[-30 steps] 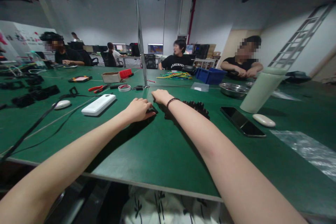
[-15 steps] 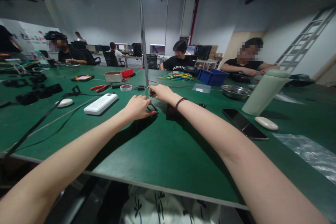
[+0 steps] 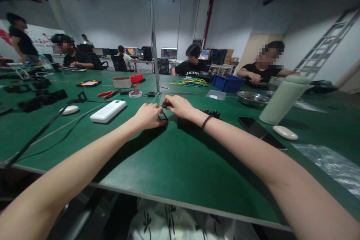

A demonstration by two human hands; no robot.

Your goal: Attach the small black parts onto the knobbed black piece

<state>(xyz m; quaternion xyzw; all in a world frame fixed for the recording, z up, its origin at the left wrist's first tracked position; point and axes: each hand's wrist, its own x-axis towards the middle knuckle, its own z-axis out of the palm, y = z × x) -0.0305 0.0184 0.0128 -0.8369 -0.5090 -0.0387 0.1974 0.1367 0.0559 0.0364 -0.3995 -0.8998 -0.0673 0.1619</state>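
Note:
Above the middle of the green table, my left hand (image 3: 149,115) is closed around a small black frame-like part (image 3: 163,117), which rests at or close to the tabletop. My right hand (image 3: 177,105) pinches a small dark piece (image 3: 166,104) just over that frame; whether the two touch cannot be made out. Under my right wrist sits a black block or tray (image 3: 185,122) with knobby shapes along its top, partly covered by the forearm. A white power-bank-like box (image 3: 108,111) lies left of my left hand.
A metal pole (image 3: 154,37) rises beyond my hands. At right stand a green bottle (image 3: 284,99), a phone (image 3: 261,133) and a steel bowl (image 3: 252,98). Red-handled pliers (image 3: 105,93), a tape roll (image 3: 135,94) and a blue bin (image 3: 227,82) lie farther back. Co-workers sit across the table.
My right hand has come slightly back and to the right, with the small dark piece now visible in its fingers. My left hand stays nearly still. A standing person shows more fully at far left.

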